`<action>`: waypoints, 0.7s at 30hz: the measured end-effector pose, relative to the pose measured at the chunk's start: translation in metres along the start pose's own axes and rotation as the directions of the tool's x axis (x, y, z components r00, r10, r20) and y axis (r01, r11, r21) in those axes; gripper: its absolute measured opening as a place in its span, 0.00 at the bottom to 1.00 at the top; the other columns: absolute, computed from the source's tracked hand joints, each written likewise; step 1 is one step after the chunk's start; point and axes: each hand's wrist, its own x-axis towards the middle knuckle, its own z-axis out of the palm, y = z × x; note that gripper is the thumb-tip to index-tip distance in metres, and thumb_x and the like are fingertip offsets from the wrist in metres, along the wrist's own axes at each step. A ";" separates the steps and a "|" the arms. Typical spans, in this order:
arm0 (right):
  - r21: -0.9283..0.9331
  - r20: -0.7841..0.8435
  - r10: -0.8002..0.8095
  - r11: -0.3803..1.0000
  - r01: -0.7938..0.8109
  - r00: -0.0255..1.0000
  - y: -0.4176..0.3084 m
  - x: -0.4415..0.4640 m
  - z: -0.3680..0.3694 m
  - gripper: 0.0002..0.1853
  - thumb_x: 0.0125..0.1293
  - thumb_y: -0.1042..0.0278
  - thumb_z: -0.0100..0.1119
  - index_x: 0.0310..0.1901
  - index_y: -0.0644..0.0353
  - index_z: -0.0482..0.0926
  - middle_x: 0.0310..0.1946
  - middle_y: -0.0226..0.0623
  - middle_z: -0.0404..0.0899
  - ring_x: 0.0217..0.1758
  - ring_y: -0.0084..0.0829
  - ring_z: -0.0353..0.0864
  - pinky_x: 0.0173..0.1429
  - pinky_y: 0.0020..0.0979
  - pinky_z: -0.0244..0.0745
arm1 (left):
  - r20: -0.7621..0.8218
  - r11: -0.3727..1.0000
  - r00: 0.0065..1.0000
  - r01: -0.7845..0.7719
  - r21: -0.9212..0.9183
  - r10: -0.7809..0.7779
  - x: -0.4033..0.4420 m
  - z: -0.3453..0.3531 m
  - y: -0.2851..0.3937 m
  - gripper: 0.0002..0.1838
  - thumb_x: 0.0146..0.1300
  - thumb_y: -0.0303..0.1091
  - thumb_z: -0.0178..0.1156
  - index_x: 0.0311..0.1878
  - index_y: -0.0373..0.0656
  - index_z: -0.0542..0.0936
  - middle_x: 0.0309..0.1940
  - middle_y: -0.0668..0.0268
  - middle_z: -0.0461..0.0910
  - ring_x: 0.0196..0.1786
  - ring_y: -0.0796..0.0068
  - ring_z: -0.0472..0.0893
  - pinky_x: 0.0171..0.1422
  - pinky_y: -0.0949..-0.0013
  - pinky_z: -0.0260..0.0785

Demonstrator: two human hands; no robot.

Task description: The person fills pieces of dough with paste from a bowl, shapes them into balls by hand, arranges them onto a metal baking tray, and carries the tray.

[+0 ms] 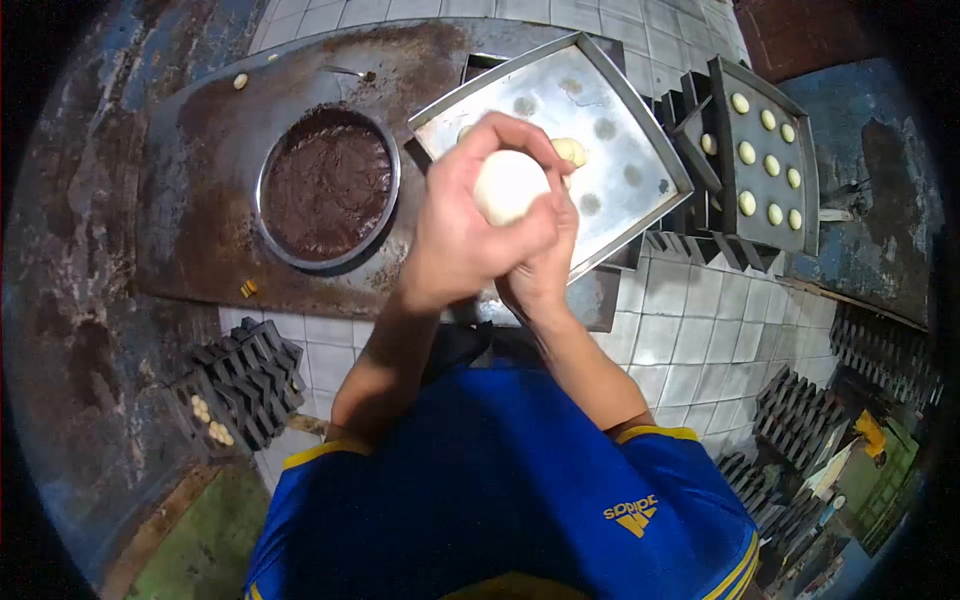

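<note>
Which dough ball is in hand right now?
The pale dough ball within the curled left hand, right hand alongside. It looks largest and is raised, whereas those on the dark tray at right lie in rows.

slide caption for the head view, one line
Left hand grips pale dough against right hand, near a bowl of dark paste.
</note>
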 end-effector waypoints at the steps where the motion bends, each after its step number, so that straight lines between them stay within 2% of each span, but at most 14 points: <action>1: -0.139 0.003 -0.050 0.989 0.050 0.999 -0.004 0.003 -0.009 0.21 0.79 0.61 0.66 0.65 0.65 0.77 0.59 0.36 0.82 0.54 0.24 0.84 0.61 0.31 0.79 | 0.003 1.000 1.000 -0.008 -0.005 0.008 0.000 0.005 -0.002 0.17 0.59 0.25 0.69 0.51 0.37 0.78 0.48 0.62 0.84 0.52 0.72 0.86 0.64 0.66 0.77; 5: -0.077 0.117 -0.112 0.990 0.121 0.987 -0.028 0.001 -0.022 0.22 0.78 0.64 0.67 0.65 0.68 0.79 0.60 0.39 0.83 0.58 0.24 0.83 0.62 0.30 0.79 | -0.011 0.999 1.000 -0.021 -0.045 0.020 -0.004 0.011 -0.004 0.22 0.59 0.24 0.68 0.55 0.40 0.74 0.44 0.62 0.83 0.53 0.72 0.86 0.66 0.62 0.77; 6: -0.140 0.278 0.019 0.990 0.021 0.961 -0.055 0.005 -0.017 0.24 0.76 0.62 0.69 0.65 0.70 0.79 0.58 0.39 0.85 0.58 0.24 0.83 0.62 0.29 0.79 | -0.013 0.993 0.998 -0.066 -0.095 0.065 -0.003 0.004 0.002 0.24 0.58 0.23 0.68 0.57 0.39 0.72 0.44 0.62 0.83 0.53 0.71 0.86 0.70 0.59 0.74; 9: -0.199 0.342 0.178 0.973 -0.115 0.923 -0.066 -0.002 -0.006 0.28 0.71 0.59 0.75 0.63 0.72 0.82 0.49 0.39 0.90 0.53 0.24 0.87 0.61 0.30 0.80 | 0.026 0.983 0.985 -0.171 -0.072 0.173 -0.003 0.004 0.010 0.30 0.58 0.23 0.68 0.62 0.37 0.66 0.44 0.63 0.82 0.51 0.66 0.88 0.81 0.50 0.64; 12: 0.095 0.100 -0.074 0.993 0.064 0.992 -0.040 -0.002 -0.009 0.27 0.65 0.61 0.80 0.59 0.70 0.85 0.46 0.38 0.91 0.52 0.25 0.88 0.58 0.30 0.81 | 0.064 0.969 0.967 -0.248 -0.018 0.248 -0.007 0.026 0.001 0.32 0.60 0.28 0.71 0.63 0.36 0.64 0.40 0.63 0.82 0.50 0.65 0.89 0.82 0.48 0.62; 13: 0.201 0.029 -0.133 0.972 0.125 0.991 -0.029 0.000 -0.013 0.26 0.63 0.62 0.81 0.58 0.69 0.86 0.45 0.38 0.91 0.51 0.25 0.88 0.57 0.30 0.82 | -0.009 0.972 0.973 -0.232 -0.043 0.232 -0.006 0.023 -0.001 0.33 0.61 0.29 0.72 0.63 0.35 0.64 0.38 0.64 0.81 0.46 0.68 0.87 0.71 0.55 0.68; 14: -0.083 0.252 -0.124 0.985 0.149 0.960 -0.026 0.008 -0.027 0.23 0.64 0.62 0.80 0.56 0.67 0.86 0.44 0.38 0.91 0.50 0.26 0.89 0.55 0.31 0.82 | -0.083 0.974 0.974 -0.218 -0.069 0.212 -0.005 0.016 -0.003 0.34 0.62 0.30 0.73 0.64 0.35 0.63 0.36 0.66 0.79 0.43 0.70 0.86 0.60 0.61 0.74; 15: -0.312 0.490 0.007 0.935 0.168 0.872 -0.045 0.024 -0.029 0.18 0.65 0.64 0.78 0.52 0.66 0.86 0.43 0.40 0.91 0.48 0.29 0.89 0.54 0.33 0.82 | -0.103 0.962 0.970 -0.234 -0.140 0.221 -0.002 0.003 -0.009 0.32 0.62 0.29 0.72 0.63 0.35 0.64 0.34 0.68 0.77 0.37 0.74 0.83 0.50 0.68 0.75; 16: -0.475 0.688 0.136 0.827 0.300 0.713 -0.065 0.039 -0.032 0.14 0.67 0.67 0.75 0.49 0.64 0.86 0.42 0.42 0.90 0.46 0.33 0.90 0.52 0.36 0.82 | -0.123 0.945 0.966 -0.251 -0.210 0.229 0.001 -0.011 -0.015 0.31 0.63 0.28 0.71 0.63 0.36 0.64 0.31 0.70 0.75 0.32 0.79 0.79 0.39 0.74 0.76; 17: -0.609 0.655 0.371 0.775 0.169 0.658 -0.088 0.042 -0.027 0.13 0.69 0.71 0.72 0.52 0.66 0.87 0.47 0.43 0.90 0.50 0.36 0.91 0.54 0.35 0.84 | -0.201 0.981 0.962 -0.167 0.095 0.183 0.000 -0.022 -0.017 0.29 0.61 0.24 0.69 0.62 0.38 0.67 0.35 0.68 0.76 0.36 0.79 0.78 0.44 0.74 0.75; 18: -0.679 0.559 0.356 0.715 0.166 0.749 -0.094 0.043 -0.038 0.15 0.68 0.71 0.73 0.54 0.66 0.86 0.49 0.44 0.90 0.52 0.35 0.91 0.55 0.35 0.85 | -0.277 0.928 0.951 -0.023 0.373 0.135 -0.002 -0.033 -0.019 0.28 0.58 0.21 0.68 0.60 0.40 0.69 0.39 0.67 0.76 0.39 0.79 0.77 0.49 0.74 0.74; 19: -0.741 0.465 0.325 0.651 0.162 0.824 -0.096 0.047 -0.045 0.17 0.68 0.71 0.74 0.57 0.65 0.86 0.51 0.45 0.89 0.54 0.34 0.90 0.56 0.35 0.86 | -0.169 0.806 0.949 -0.122 0.580 0.266 0.003 -0.043 -0.035 0.27 0.57 0.19 0.67 0.60 0.41 0.71 0.43 0.66 0.76 0.43 0.78 0.77 0.53 0.75 0.73; 20: -0.708 0.402 0.271 0.698 0.109 0.875 -0.095 0.050 -0.043 0.23 0.66 0.70 0.76 0.61 0.65 0.84 0.55 0.44 0.88 0.56 0.33 0.90 0.57 0.34 0.88 | -0.161 0.897 0.980 -0.032 0.441 0.114 -0.004 -0.041 -0.050 0.29 0.54 0.19 0.67 0.60 0.42 0.72 0.49 0.62 0.75 0.50 0.75 0.76 0.60 0.75 0.71; 21: -0.678 0.397 0.244 0.728 0.103 0.885 -0.091 0.050 -0.045 0.27 0.62 0.67 0.80 0.62 0.63 0.84 0.56 0.44 0.87 0.55 0.33 0.90 0.56 0.35 0.88 | 0.016 0.778 0.984 -0.149 0.611 0.176 -0.004 -0.043 -0.064 0.30 0.56 0.23 0.70 0.62 0.41 0.71 0.47 0.59 0.81 0.50 0.73 0.82 0.56 0.70 0.76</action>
